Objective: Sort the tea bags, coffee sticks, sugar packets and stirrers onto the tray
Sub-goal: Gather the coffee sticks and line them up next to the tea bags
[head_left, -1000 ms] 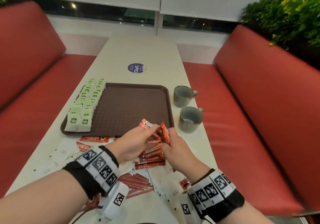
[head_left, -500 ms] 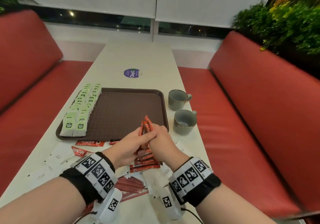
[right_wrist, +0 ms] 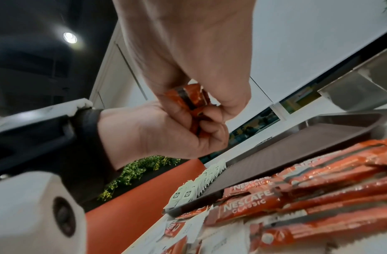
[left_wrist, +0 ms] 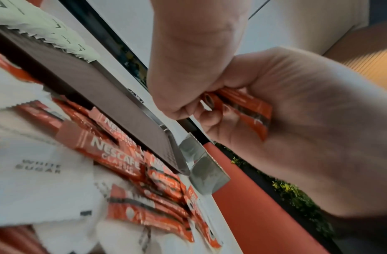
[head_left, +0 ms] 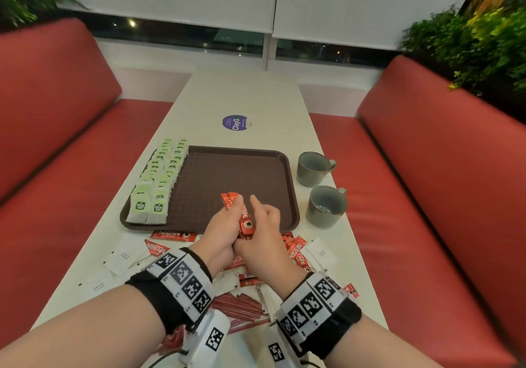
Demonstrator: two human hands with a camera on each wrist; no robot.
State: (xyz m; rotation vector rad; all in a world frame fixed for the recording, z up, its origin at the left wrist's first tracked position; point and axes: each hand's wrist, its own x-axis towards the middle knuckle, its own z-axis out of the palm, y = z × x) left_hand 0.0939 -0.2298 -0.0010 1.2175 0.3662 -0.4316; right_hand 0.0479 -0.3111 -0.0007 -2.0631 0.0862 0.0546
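Observation:
A brown tray (head_left: 227,174) lies mid-table, with two rows of green tea bags (head_left: 159,179) along its left side. Above the tray's near edge, my left hand (head_left: 226,221) and right hand (head_left: 263,225) together grip a small bundle of red coffee sticks (head_left: 243,216). The right index finger sticks up; the other fingers curl round the bundle (right_wrist: 188,98). More coffee sticks (head_left: 170,235) lie loose in front of the tray and under my wrists. White sugar packets (head_left: 122,256) are scattered beside them. Red stirrers (head_left: 239,308) lie in a heap between my forearms.
Two grey cups (head_left: 311,168) (head_left: 327,206) stand right of the tray near the table's right edge. A purple sticker (head_left: 235,122) marks the table beyond the tray. Red benches (head_left: 427,196) run along both sides, with plants behind them.
My hands have come together, closing the fanned coffee sticks into one tight bundle. The bundle now sits slightly further forward, over the tray's near edge.

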